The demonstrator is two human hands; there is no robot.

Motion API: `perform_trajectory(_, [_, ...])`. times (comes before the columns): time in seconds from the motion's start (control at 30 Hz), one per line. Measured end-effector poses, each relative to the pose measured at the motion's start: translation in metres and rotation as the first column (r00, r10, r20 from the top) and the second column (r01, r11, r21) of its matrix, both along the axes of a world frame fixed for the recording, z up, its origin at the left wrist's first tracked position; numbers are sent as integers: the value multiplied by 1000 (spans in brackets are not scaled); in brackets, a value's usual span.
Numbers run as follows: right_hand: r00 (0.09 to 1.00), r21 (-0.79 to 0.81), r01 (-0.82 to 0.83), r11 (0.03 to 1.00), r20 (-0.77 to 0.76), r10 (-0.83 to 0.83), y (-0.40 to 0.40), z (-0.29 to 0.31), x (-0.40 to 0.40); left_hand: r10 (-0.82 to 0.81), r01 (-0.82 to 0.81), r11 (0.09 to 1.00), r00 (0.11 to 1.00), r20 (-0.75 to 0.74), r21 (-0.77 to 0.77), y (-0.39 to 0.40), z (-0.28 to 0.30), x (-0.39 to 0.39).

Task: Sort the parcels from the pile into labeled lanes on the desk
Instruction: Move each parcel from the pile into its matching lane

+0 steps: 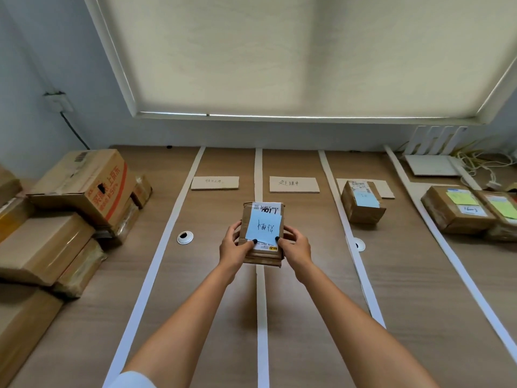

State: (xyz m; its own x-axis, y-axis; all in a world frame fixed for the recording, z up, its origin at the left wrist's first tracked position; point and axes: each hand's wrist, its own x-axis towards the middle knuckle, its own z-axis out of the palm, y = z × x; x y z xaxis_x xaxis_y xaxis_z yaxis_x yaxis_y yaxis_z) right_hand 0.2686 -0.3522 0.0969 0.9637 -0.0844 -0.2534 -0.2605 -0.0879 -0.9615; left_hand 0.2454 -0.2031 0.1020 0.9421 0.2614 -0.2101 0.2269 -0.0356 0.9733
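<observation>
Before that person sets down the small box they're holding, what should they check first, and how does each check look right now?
1. Grip: left hand and right hand both hold the parcel at its sides: ok.
2. Blue note faces the camera, handwriting visible: ok.
3. Note matched to a lane card: left card and middle card are too faint to read: cannot tell.
4. Room in the two lanes ahead: bare desk below both cards: ok.
5. Third lane already holds a blue-noted box, standing on its card, with space nearer the person: ok.
6. Parcel sits over the dividing strip, not inside one lane: not ok.
</observation>
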Motion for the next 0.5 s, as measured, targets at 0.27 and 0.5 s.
perform_trajectory(0.27, [1000, -158, -14, 987, 7, 15, -16, -22, 49, -59, 60, 998, 998, -37, 27, -33, -26, 56])
perform_trajectory(0.5, [1000, -204, -1, 979, -23, -4, -28, -62, 116, -102, 101, 995, 993, -63, -20, -50, -63, 130])
